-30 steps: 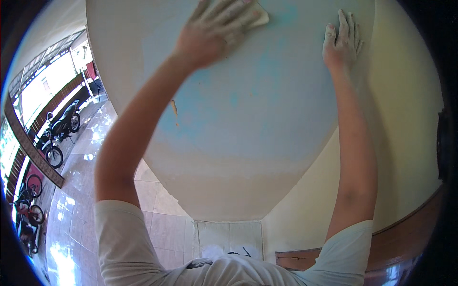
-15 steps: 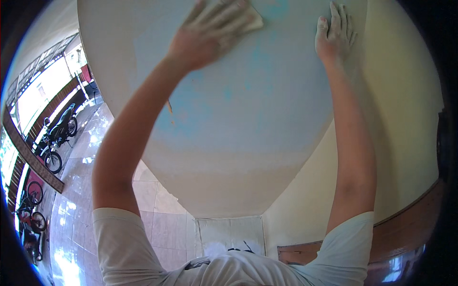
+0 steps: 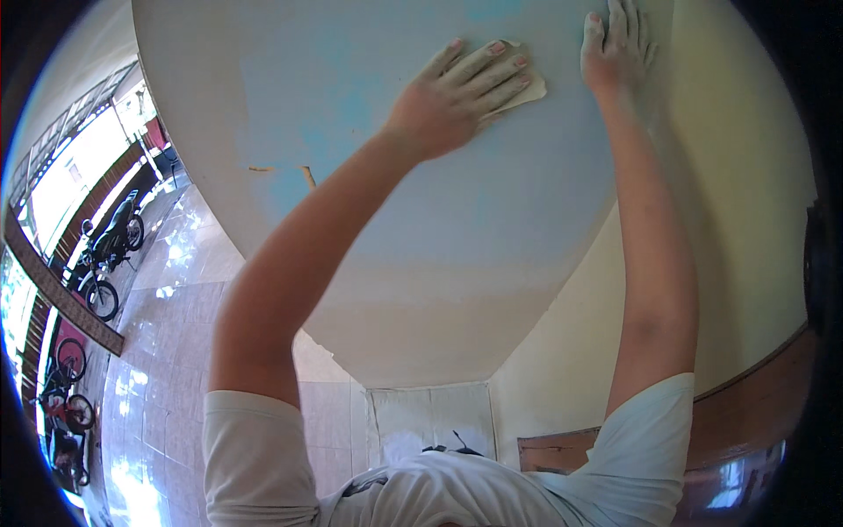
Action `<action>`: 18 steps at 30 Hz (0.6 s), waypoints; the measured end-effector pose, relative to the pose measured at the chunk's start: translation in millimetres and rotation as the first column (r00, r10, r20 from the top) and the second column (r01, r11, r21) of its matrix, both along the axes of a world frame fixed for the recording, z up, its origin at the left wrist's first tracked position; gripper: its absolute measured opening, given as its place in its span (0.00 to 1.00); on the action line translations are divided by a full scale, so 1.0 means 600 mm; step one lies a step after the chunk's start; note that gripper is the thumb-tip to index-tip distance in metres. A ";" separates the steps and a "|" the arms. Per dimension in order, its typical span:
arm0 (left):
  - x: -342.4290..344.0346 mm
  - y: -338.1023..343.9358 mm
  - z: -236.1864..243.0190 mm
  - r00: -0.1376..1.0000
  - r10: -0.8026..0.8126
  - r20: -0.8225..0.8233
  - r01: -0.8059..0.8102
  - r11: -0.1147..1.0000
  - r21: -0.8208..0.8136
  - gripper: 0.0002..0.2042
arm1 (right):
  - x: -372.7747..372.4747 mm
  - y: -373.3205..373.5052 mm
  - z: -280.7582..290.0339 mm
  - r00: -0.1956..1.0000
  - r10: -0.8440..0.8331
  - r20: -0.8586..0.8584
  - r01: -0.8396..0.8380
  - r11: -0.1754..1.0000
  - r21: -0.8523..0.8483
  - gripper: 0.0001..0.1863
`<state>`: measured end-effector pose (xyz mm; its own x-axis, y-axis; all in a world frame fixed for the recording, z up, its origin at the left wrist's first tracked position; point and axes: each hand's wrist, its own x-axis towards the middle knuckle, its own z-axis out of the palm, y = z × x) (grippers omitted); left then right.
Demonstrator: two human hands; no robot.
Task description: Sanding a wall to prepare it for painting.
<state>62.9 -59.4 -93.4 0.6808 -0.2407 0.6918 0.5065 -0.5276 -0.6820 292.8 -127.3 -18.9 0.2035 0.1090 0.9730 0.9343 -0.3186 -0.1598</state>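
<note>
My left hand (image 3: pixel 461 97), dusted with white powder, presses a cream sheet of sandpaper (image 3: pixel 534 90) against the painted surface (image 3: pixel 439 220). Its fingers are stretched over the sheet, whose edges stick out past the fingertips. Pale blue patches show through the grey-white coat around it. To the right, my right hand (image 3: pixel 617 53) lies open against the same surface, close to where it meets the yellowish wall (image 3: pixel 746 176). Its fingers are whitened too, and nothing is in it; its upper fingertips touch the picture's top edge.
Two brown cracks or chips, one of them a short streak (image 3: pixel 307 176), mark the surface left of my hand. A shiny tiled floor (image 3: pixel 167 351) stretches along the left, with a motorcycle (image 3: pixel 114 233) and a bicycle (image 3: pixel 70 386) parked. Brown wooden furniture (image 3: pixel 746 422) stands lower right.
My left hand has slid right and a little down across the surface with the sandpaper, uncovering the brown marks. My right hand stays nearly in place.
</note>
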 end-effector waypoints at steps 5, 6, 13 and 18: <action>-0.088 -0.111 0.191 0.853 0.518 -0.065 -0.500 0.774 -0.389 0.24 | 0.022 -0.012 -0.026 0.997 -0.062 -0.038 0.057 0.990 -0.131 0.32; -0.130 -0.049 0.205 0.880 0.418 0.227 -0.371 0.902 -0.223 0.24 | 0.034 0.004 -0.033 0.994 0.080 0.077 -0.083 0.995 0.048 0.30; -0.004 -0.078 0.124 0.839 0.526 0.137 -0.516 0.850 -0.105 0.27 | 0.070 0.020 -0.123 0.956 0.186 0.227 -0.219 0.967 0.132 0.30; -0.033 0.005 0.136 0.962 0.269 0.037 -0.271 0.954 0.127 0.25 | 0.092 0.008 -0.200 0.950 0.220 0.223 -0.234 0.971 0.038 0.31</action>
